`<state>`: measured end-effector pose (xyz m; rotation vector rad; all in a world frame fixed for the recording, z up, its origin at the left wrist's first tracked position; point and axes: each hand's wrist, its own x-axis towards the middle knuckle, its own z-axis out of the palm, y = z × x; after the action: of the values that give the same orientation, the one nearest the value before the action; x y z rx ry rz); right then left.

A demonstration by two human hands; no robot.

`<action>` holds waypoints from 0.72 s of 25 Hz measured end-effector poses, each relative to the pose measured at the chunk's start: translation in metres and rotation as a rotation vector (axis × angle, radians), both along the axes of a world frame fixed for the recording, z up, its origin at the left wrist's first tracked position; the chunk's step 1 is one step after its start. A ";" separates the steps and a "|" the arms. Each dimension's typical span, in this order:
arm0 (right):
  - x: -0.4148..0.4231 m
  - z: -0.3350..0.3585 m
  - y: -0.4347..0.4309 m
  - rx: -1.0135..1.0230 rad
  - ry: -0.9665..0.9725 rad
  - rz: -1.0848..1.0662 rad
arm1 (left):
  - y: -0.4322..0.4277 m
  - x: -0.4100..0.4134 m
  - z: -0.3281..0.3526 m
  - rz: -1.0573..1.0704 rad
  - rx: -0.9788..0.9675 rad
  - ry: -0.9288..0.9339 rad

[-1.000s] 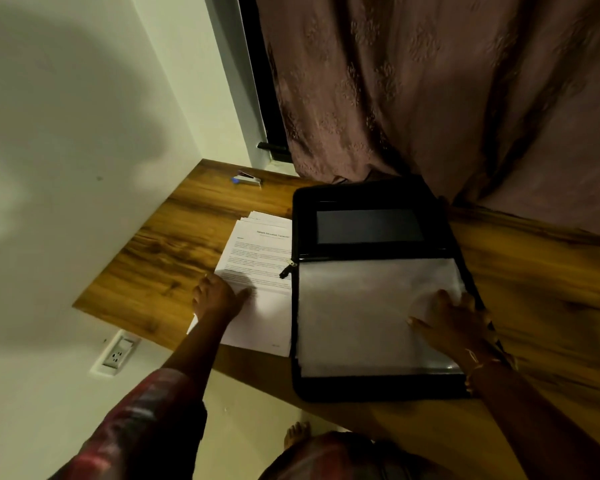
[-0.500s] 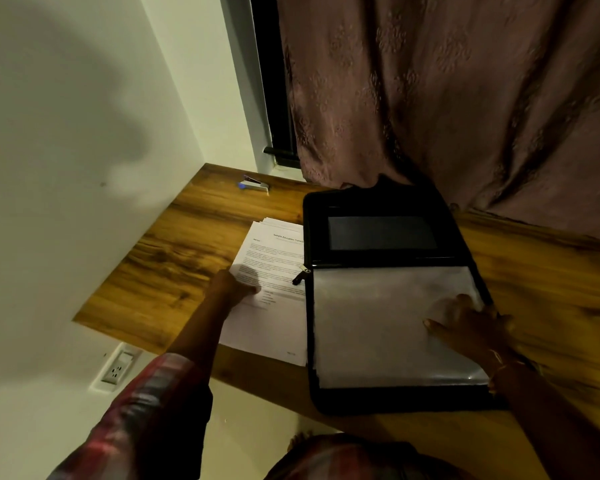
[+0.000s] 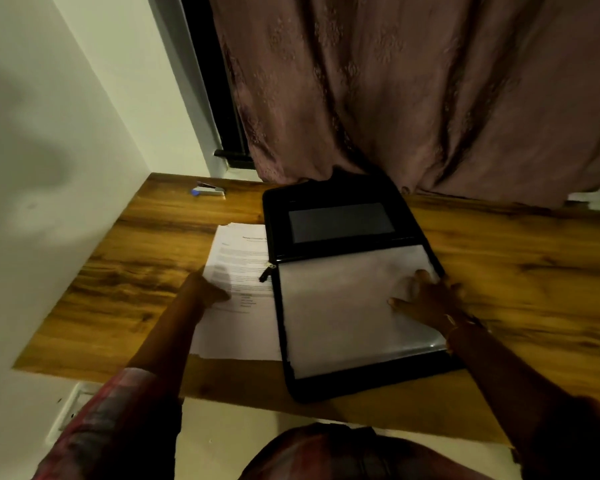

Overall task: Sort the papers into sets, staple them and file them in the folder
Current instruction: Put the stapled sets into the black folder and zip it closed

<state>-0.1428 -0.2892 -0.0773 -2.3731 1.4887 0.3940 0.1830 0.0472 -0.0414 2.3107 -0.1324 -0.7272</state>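
Head view: over the last second the left hand (image 3: 207, 289) has slid slightly inward on the papers (image 3: 243, 258), fingers together on the top printed sheet; blur hides whether they pinch it. The stack lies on the table (image 3: 136, 258) against the left edge of the open folder (image 3: 281, 216). The right hand (image 3: 430, 299) stays on the folder's clear sleeve (image 3: 340, 306), fingers spread flat. No sheet is lifted and the stapler (image 3: 208, 191) lies untouched, so sorting is probably only starting.

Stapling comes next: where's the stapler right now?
Head view: the stapler lies at the far left corner of the desk, beyond the papers, left of the open folder.
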 end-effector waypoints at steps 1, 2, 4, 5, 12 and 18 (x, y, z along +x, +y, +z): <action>0.002 0.004 0.006 -0.003 0.000 0.003 | 0.002 0.003 0.000 0.024 -0.002 0.043; 0.003 0.012 0.015 -0.010 0.005 0.004 | 0.004 0.005 0.001 0.040 -0.007 0.077; 0.006 0.024 0.033 -0.049 0.040 0.006 | 0.006 0.003 0.006 0.024 -0.024 0.091; 0.008 0.029 0.041 -0.059 0.048 0.005 | 0.008 0.002 0.008 0.007 -0.041 0.073; 0.012 0.034 0.054 -0.044 0.044 -0.023 | -0.009 -0.036 0.018 -0.191 0.295 -0.336; 0.014 0.039 0.057 -0.046 0.080 -0.018 | -0.009 -0.038 0.014 -0.173 0.248 -0.328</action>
<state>-0.1285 -0.2326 -0.0381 -2.4037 1.5701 0.4601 0.1445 0.0378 -0.0273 2.6683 -0.4157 -0.4619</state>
